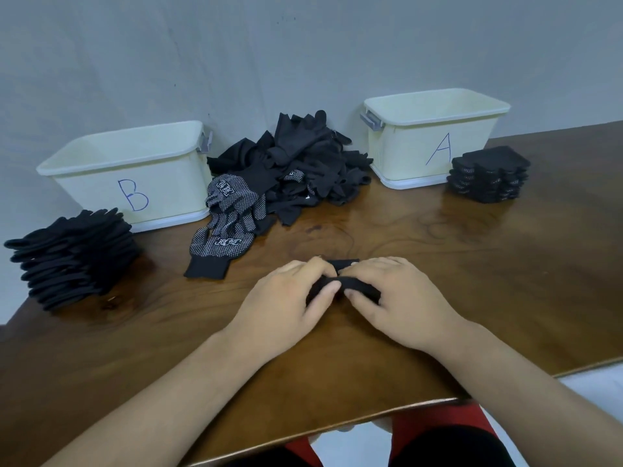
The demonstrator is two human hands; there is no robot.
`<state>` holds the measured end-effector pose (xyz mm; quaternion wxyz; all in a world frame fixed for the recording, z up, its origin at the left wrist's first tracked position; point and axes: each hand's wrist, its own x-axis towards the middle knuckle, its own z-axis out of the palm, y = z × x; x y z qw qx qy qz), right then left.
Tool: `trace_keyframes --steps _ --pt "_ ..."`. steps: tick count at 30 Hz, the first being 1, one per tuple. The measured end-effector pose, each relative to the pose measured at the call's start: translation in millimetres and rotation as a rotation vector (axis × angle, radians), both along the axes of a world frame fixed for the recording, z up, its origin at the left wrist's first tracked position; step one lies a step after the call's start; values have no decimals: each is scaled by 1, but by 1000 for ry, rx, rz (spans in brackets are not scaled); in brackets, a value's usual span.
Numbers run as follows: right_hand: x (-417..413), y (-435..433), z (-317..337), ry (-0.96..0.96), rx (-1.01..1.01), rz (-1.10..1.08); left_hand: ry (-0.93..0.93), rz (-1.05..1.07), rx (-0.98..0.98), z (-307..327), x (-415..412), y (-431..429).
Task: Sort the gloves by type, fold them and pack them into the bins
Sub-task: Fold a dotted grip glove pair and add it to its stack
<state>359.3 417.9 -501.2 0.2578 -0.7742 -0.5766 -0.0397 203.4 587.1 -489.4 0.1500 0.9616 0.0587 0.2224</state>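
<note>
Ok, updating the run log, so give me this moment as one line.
phase: folding | left hand, right hand: both hold black glove | unsorted pile: between bin B and bin A

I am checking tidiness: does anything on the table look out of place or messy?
Yes. Dotted gloves sprawl unfolded out of the loose pile, beside bin B. Nothing looks damaged or spilled.

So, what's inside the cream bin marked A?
Cream plastic bin marked A: only its bare upper inner wall shows, nothing above the rim. Its front wall hides the floor.
</note>
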Motion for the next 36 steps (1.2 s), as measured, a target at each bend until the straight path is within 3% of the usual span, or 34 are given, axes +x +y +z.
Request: trace_keyframes --steps 7,11,14,22,28,36 --pt "18 -6 26 716 255 -28 -45 -94 -638 19 2 3" --pt "43 -1 30 953 288 -67 -29 -155 -959 20 20 7" --pt "62 1 32 1068 288 -56 -49 -156 -1082 17 43 7" --pt "130 -2 33 1080 184 -48 -25 -161 -1115 5 117 3" --pt "174 -13 31 1213 417 4 -179 -117 -1134 3 176 -7" --pt "223 -35 41 1073 618 -64 -359 -102 -1126 4 258 -39"
